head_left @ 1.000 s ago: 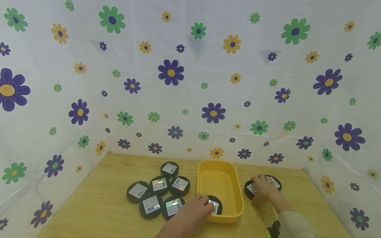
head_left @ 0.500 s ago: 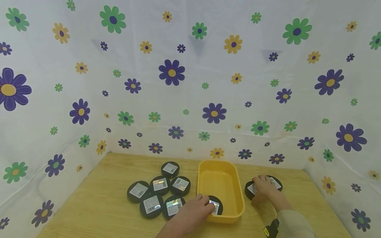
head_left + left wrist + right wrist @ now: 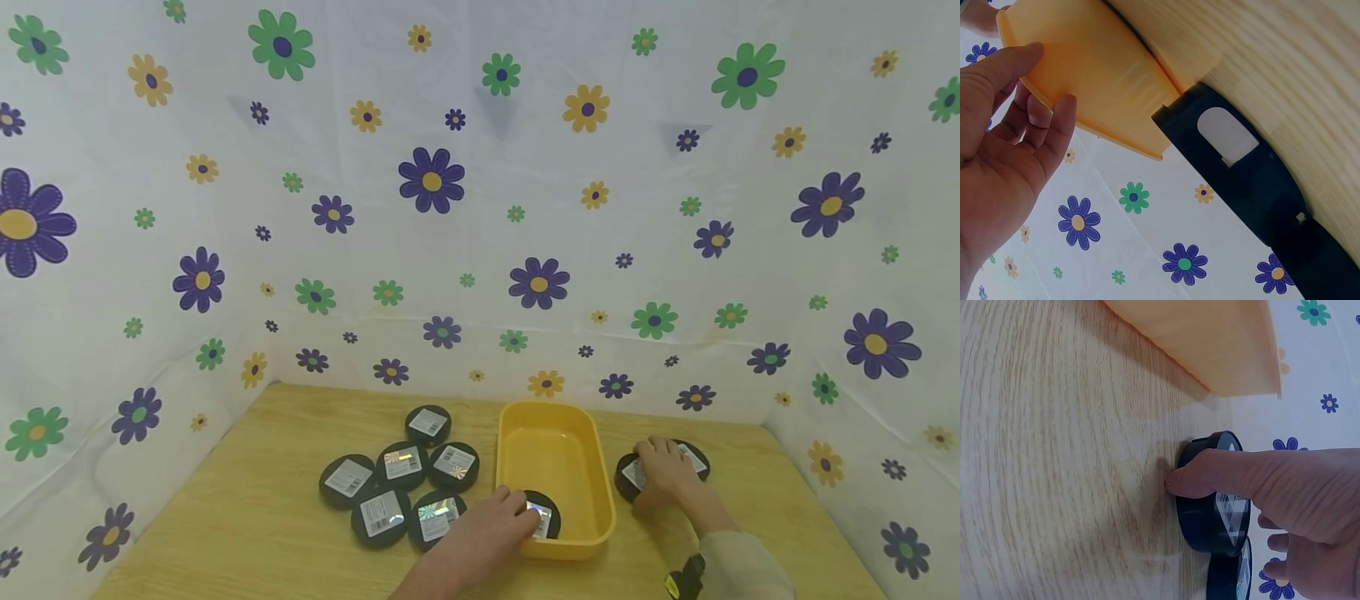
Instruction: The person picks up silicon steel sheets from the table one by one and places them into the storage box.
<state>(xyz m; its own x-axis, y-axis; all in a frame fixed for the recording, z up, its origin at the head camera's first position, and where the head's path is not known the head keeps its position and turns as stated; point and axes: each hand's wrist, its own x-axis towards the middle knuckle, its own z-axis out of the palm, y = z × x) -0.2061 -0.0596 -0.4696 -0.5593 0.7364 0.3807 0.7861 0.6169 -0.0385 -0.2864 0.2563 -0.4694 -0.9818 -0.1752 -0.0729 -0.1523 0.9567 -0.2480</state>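
Observation:
At the near left corner of a yellow tray (image 3: 501, 467), my left hand (image 3: 487, 533) grips the rim. In the left wrist view its thumb (image 3: 1025, 57) lies against the tray's outer side, and some fingers reach behind the rim. A round black container (image 3: 551, 512) with a label sits in that corner by the fingertips; the left wrist view hides it. Right of the tray, my right hand (image 3: 667, 477) holds another round black container (image 3: 1200, 515) from above, thumb on its side, on the table. Its far fingers are hidden. A further black container (image 3: 697, 458) stands just behind it.
Several more round black containers (image 3: 381, 512) with labels stand grouped left of the tray on the wooden table (image 3: 247, 517). White flower-patterned cloth (image 3: 450, 242) encloses the table at the back and sides. A dark strap piece (image 3: 1229, 150) crosses the left wrist view.

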